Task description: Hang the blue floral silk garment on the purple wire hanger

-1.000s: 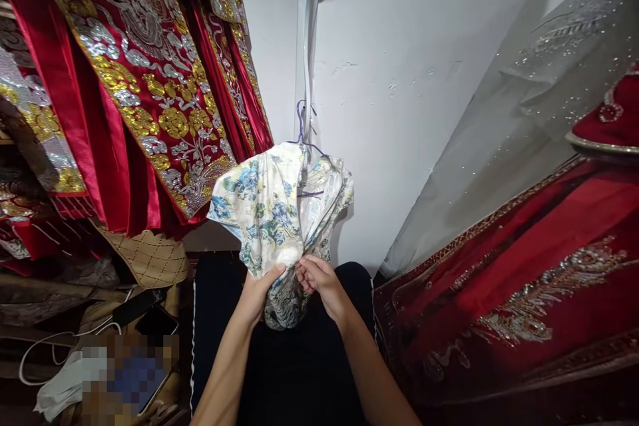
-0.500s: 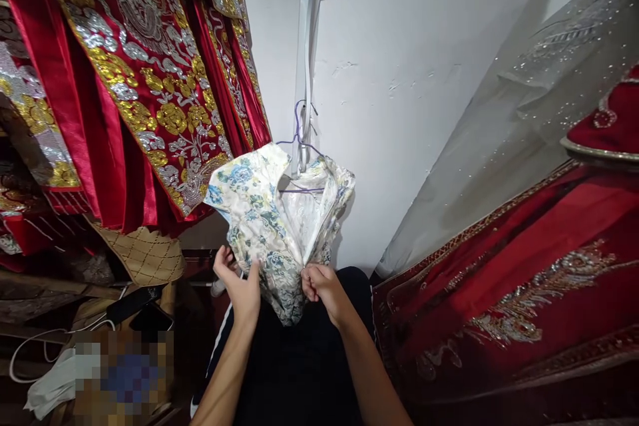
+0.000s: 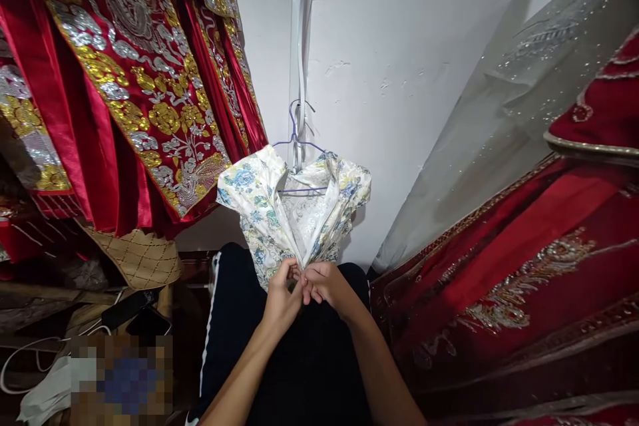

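We've got the floral garment (image 3: 257, 216) running lengthwise toward us, shoulder end wallward, left hand (image 3: 283, 293) and right hand (image 3: 327, 285), grips both pinching its V-opening's base!

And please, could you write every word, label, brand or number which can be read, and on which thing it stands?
None can be read.
Floral garment: flower pattern, no visible letters.
Long black object, lower left: too small and dark to tell.
Pixelated patch: too blurred to read.

Blue-flowered white garment (image 3: 259, 203) hangs upright; open in a V.
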